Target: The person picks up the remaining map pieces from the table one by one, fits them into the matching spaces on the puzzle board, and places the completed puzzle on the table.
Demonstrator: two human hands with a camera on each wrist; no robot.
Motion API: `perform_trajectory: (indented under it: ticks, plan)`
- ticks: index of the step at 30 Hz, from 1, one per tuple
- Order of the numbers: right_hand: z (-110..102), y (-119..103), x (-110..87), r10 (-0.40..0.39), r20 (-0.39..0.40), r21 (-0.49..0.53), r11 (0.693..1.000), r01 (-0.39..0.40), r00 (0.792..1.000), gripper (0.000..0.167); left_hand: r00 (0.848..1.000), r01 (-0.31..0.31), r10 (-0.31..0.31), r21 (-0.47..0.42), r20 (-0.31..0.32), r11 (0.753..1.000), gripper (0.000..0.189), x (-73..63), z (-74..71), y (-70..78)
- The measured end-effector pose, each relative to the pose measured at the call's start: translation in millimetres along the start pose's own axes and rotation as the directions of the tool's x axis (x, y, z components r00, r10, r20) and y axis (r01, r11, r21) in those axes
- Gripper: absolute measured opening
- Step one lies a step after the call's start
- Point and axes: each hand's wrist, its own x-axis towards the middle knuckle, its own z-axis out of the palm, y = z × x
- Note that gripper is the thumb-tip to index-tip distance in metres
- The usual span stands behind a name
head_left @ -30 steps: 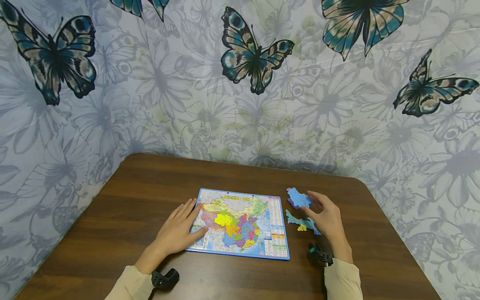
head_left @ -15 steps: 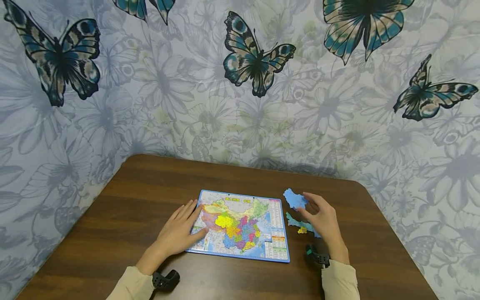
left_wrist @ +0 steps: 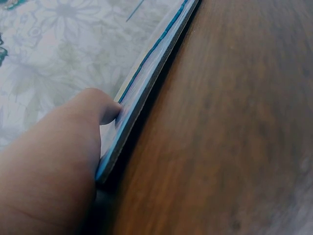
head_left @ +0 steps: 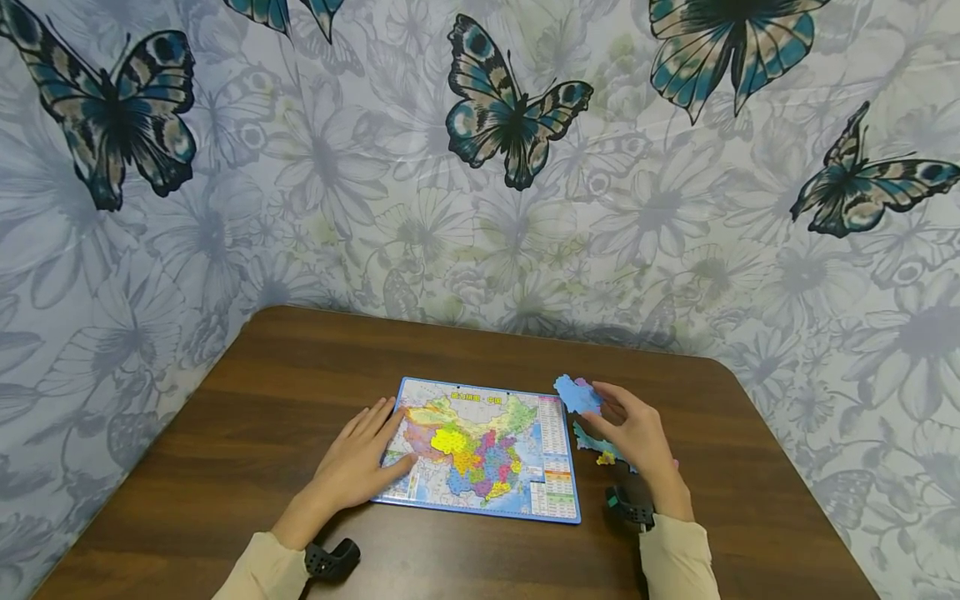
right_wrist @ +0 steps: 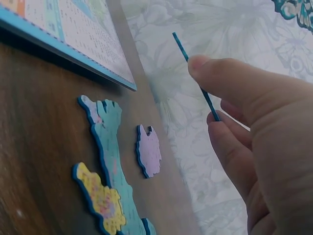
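A map jigsaw board (head_left: 551,433) with a blue rim lies on the table. My left hand (head_left: 356,462) rests on its left edge with fingers stretched; in the left wrist view the thumb (left_wrist: 107,107) touches the board's top. My right hand (head_left: 633,429) pinches a light blue puzzle piece (head_left: 577,394) between thumb and fingers, at the board's upper right corner. The right wrist view shows that puzzle piece (right_wrist: 182,47) edge-on, lifted off the table. Below the right hand lie a long teal piece (right_wrist: 115,142), a yellow piece (right_wrist: 100,198) and a lilac piece (right_wrist: 149,152).
The brown wooden table (head_left: 480,558) reaches back to a wall covering (head_left: 330,233) printed with flowers and butterflies. Each wrist wears a black band (head_left: 330,560). A bit of pink (head_left: 677,463) shows just right of the right wrist.
My right hand has moved left with the blue puzzle piece, from beside the board to its upper right corner; a lilac piece now shows behind it. The left hand stays put.
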Motion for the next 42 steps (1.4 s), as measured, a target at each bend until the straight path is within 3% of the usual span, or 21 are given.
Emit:
perform_trajectory:
  ticks: [9, 18, 24, 33, 42]
  plan:
    - [5.9, -5.7, -2.6, 0.054, 0.101, -0.061, 0.997, -0.048, 0.993, 0.055, 1.000, 0.003, -0.003, 0.002, 0.008, 1.000, 0.083, 0.4, -1.3, 0.9]
    - [14.8, -6.5, -3.2, 0.112, 0.206, -0.213, 0.975, -0.067, 0.972, 0.049, 1.000, 0.003, -0.003, -0.003, -0.003, 1.000, 0.082, -0.5, -1.8, 1.7]
    - [18.8, -6.5, -2.8, 0.114, 0.215, -0.260, 0.964, -0.055, 0.970, 0.042, 1.000, 0.009, -0.009, -0.005, -0.002, 1.000, 0.081, -0.7, -1.5, 1.7]
    - [21.2, -9.0, -2.5, 0.108, 0.237, -0.254, 0.966, -0.046, 0.965, 0.047, 1.000, 0.010, -0.010, -0.008, 0.000, 1.000, 0.082, -0.5, -1.0, 1.1]
    - [23.8, -11.9, -2.2, 0.178, 0.245, -0.267, 0.957, -0.110, 0.953, 0.055, 1.000, 0.018, -0.018, -0.007, 0.009, 1.000, 0.082, -0.8, 0.0, 0.7]
